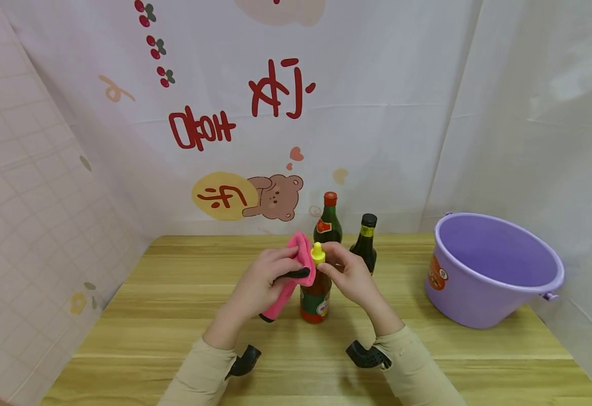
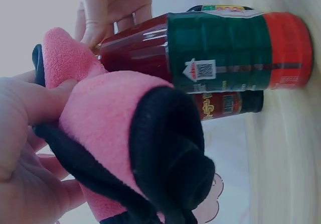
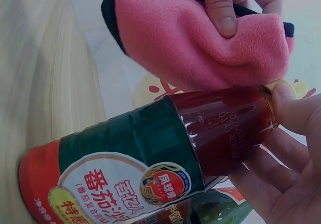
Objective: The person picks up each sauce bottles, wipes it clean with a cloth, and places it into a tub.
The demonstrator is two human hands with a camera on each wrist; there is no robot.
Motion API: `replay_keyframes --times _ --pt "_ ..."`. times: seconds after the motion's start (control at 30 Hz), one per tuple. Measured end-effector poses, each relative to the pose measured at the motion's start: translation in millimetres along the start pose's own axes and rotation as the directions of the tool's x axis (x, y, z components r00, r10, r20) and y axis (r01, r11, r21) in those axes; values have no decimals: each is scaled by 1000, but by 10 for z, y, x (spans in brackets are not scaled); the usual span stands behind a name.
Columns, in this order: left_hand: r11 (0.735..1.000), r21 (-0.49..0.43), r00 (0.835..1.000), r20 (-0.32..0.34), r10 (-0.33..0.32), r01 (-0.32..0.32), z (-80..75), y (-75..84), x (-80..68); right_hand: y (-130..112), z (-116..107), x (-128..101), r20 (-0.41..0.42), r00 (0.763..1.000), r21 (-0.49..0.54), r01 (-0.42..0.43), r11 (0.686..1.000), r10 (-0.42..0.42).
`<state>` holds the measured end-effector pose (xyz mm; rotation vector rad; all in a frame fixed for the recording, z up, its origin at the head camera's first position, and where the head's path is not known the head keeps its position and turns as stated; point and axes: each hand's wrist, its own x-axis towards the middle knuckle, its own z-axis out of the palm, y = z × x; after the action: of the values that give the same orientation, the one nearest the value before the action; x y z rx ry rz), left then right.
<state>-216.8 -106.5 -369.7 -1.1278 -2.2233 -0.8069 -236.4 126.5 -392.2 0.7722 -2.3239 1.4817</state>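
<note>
Right grip (image 1: 349,270): I am pinching the ketchup bottle (image 1: 316,299) at the neck, just under its yellow cap (image 1: 318,255). Left grip (image 1: 263,279): I am grasping a bunched, black-edged pink cloth (image 3: 175,38), which is lying against or just beside the neck's left side; contact I am not resolving. The bottle is standing upright on the desk (image 1: 189,270), long axis vertical, between both grips, its body extending below them; the right is nearer, touching. Behind, green (image 1: 329,225) and black-capped (image 1: 365,248) bottles are standing; a purple bucket (image 1: 465,304) is sitting farther right.
</note>
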Motion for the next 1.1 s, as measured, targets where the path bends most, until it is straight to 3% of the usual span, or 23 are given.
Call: replay_keyframes --times 0.63,1.1 --pt "997 64 997 53 -47 44 119 -11 -127 6 8 -5 -1 1000 4 -27 1000 27" --pt "999 36 998 51 -23 21 211 -80 -286 -1 20 -15 -3 1000 8 -21 1000 21"
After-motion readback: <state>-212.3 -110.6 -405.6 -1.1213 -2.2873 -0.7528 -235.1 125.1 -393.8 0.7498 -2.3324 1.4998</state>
